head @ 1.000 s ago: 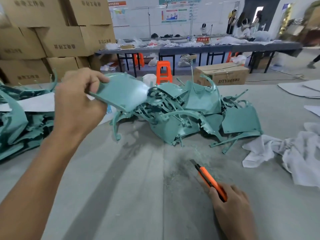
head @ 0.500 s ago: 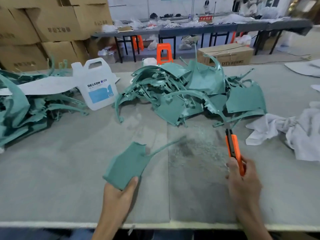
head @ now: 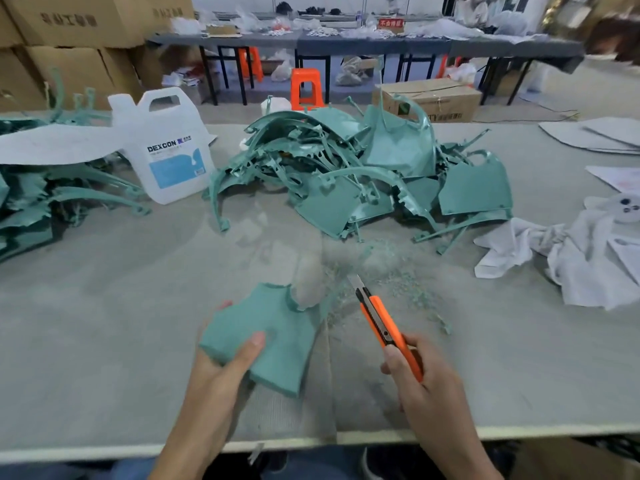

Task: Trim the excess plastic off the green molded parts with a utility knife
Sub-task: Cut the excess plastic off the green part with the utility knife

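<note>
My left hand (head: 221, 379) grips a green molded part (head: 277, 334) by its near edge, thumb on top, holding it just above the grey table (head: 104, 341). My right hand (head: 422, 386) holds an orange utility knife (head: 384, 327), its blade out and pointing up-left, close to the part's right edge but apart from it. A big pile of green parts (head: 363, 174) lies at the middle of the table, beyond both hands. Small green shavings (head: 405, 289) are scattered behind the knife.
A white DEXCON jug (head: 169, 147) stands at the back left. More green parts (head: 52, 202) lie at the left under a white sheet (head: 52, 147). White rags (head: 571, 254) lie at the right. Cardboard boxes (head: 69, 36), an orange stool (head: 306, 86) and a long bench stand behind.
My left hand brought the green part from high up at the left down in front of me and turned it. My right hand swung the knife toward the part's right edge.
</note>
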`<state>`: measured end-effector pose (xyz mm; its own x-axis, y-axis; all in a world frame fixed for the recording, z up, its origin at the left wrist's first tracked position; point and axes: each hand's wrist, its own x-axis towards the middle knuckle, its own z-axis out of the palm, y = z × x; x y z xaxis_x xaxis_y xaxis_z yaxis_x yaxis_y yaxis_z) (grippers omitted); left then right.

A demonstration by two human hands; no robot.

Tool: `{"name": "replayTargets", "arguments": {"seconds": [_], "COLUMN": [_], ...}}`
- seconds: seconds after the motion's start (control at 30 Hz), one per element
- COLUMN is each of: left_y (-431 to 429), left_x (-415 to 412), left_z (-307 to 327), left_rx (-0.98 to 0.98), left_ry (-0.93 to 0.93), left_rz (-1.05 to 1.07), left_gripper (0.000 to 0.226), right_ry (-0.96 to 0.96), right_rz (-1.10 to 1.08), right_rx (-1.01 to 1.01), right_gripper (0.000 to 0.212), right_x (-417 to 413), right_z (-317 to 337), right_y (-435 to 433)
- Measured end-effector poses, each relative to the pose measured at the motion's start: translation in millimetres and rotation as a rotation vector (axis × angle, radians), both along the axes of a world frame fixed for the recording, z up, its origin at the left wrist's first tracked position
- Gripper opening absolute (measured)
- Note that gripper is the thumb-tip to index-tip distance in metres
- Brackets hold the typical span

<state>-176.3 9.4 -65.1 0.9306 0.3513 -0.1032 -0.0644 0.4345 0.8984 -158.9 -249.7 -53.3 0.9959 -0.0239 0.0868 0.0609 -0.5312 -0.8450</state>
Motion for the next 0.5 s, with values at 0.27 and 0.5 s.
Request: {"name": "replayTargets", "arguments": {"seconds": [0.27,0.5], "left_y": [28,-16], "left_x": [-9,3], "left_z": [-6,-12], "left_rx": [1.341,1.472], "left_ry": [0.115,0.09], "left_rz": [-0.194,-0.14], "left_gripper": [0.054,0.061], "right_ry": [0.04,0.024], "right_rz": [0.119,0.224], "right_rx": [-0.159,-0.366], "right_gripper": [0.028,0.038], "right_x": [-1,3], "right_z": [3,10], "right_y": [7,16]}}
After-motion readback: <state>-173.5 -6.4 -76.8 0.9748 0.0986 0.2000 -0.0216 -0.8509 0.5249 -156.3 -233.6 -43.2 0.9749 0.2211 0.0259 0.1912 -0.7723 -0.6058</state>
